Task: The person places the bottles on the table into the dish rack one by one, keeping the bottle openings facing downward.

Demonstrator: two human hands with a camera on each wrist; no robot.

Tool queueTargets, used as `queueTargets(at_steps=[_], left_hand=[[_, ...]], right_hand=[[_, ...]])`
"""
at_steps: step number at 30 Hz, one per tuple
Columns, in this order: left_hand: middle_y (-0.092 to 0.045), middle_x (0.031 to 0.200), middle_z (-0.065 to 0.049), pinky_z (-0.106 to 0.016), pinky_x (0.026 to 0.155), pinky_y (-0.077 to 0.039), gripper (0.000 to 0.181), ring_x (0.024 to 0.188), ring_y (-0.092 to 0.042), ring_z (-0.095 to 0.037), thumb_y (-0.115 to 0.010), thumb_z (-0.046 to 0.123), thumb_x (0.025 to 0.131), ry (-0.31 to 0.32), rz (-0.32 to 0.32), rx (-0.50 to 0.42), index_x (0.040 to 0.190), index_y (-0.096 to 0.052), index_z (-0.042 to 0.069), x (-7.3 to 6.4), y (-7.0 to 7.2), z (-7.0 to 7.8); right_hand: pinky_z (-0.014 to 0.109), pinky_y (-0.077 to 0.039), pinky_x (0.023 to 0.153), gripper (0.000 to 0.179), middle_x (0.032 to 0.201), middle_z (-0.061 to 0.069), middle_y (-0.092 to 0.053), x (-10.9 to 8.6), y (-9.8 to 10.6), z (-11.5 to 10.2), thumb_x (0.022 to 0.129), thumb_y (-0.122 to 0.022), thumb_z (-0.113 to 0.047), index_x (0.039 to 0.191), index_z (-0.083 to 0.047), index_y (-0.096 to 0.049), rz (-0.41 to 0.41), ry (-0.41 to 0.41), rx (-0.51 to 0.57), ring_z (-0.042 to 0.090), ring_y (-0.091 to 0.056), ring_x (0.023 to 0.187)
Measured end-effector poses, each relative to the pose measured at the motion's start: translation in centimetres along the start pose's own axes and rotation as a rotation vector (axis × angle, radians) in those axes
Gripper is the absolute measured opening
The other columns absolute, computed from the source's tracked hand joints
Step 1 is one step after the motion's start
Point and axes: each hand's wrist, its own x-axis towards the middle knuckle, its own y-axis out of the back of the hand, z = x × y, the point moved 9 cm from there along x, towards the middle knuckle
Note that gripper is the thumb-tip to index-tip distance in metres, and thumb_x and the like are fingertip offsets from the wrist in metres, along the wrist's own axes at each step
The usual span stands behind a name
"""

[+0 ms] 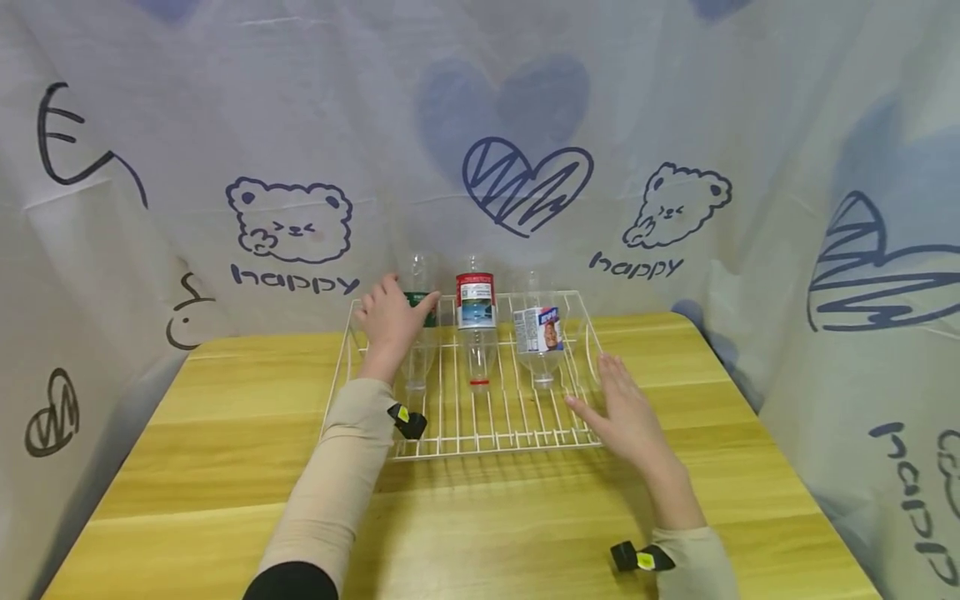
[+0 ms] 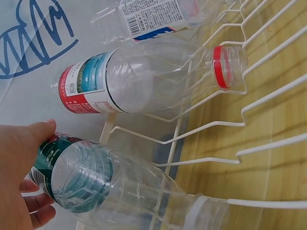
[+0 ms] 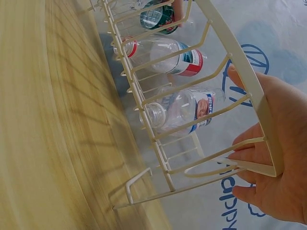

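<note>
My left hand grips a clear plastic bottle with a green label, thumb on one side and fingers on the other. That bottle stands neck down at the left of a white wire rack. Beside it, also neck down in the rack, are a bottle with a red and white label and a red neck ring, and a bottle with a white and blue label. My right hand is at the rack's right front corner, fingers extended; whether it touches the wire I cannot tell.
The rack stands on a yellow wood-grain table. Behind and at both sides hangs a pale curtain printed with blue hearts and bears. The table's back edge lies just behind the rack.
</note>
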Motion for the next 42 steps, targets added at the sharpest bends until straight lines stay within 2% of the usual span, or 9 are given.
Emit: queueTargets(at_steps=[11, 27, 31, 36, 42], left_hand=[[-0.044, 0.141, -0.022, -0.057, 0.104, -0.029, 0.086, 0.130, -0.039, -0.040, -0.056, 0.065, 0.088, 0.041, -0.017, 0.011, 0.145, -0.033, 0.004, 0.4, -0.6, -0.6], [-0.045, 0.141, -0.021, -0.056, 0.102, -0.032, 0.090, 0.128, -0.041, -0.040, -0.051, 0.072, 0.086, 0.045, -0.016, 0.009, 0.143, -0.035, 0.004, 0.5, -0.4, -0.8], [-0.046, 0.140, -0.022, -0.056, 0.103, -0.032, 0.090, 0.127, -0.042, -0.041, -0.051, 0.071, 0.086, 0.044, 0.000, 0.007, 0.141, -0.036, 0.002, 0.5, 0.2, -0.7], [-0.045, 0.140, -0.023, -0.057, 0.103, -0.031, 0.090, 0.127, -0.040, -0.042, -0.052, 0.070, 0.086, 0.030, 0.035, 0.002, 0.142, -0.036, 0.002, 0.6, 1.7, -0.2], [-0.042, 0.145, -0.022, -0.058, 0.104, -0.029, 0.093, 0.132, -0.036, -0.042, -0.043, 0.075, 0.087, 0.008, 0.047, -0.004, 0.146, -0.031, 0.005, 0.5, 3.6, 0.5]], right_hand=[[0.052, -0.012, 0.121, 0.095, 0.163, 0.017, -0.006, 0.0, 0.0, -0.1, 0.094, -0.043, -0.065, 0.155, 0.000, -0.009, 0.004, -0.007, 0.002, 0.038, -0.006, 0.151], [0.053, -0.011, 0.121, 0.095, 0.163, 0.018, -0.006, -0.1, 0.0, -0.3, 0.094, -0.044, -0.064, 0.155, 0.000, -0.009, -0.005, -0.009, 0.006, 0.038, -0.005, 0.151], [0.053, -0.011, 0.121, 0.095, 0.163, 0.017, -0.005, -0.1, 0.0, -0.3, 0.094, -0.044, -0.064, 0.155, -0.001, -0.009, -0.006, -0.011, 0.010, 0.037, -0.004, 0.152], [0.053, -0.011, 0.121, 0.095, 0.163, 0.017, -0.005, -0.1, -0.1, -0.3, 0.094, -0.043, -0.065, 0.155, -0.001, -0.009, -0.007, -0.013, 0.011, 0.038, -0.004, 0.151], [0.053, -0.011, 0.121, 0.095, 0.163, 0.017, -0.005, -0.1, -0.1, -0.3, 0.094, -0.043, -0.065, 0.155, -0.001, -0.008, -0.010, -0.015, 0.012, 0.038, -0.004, 0.151]])
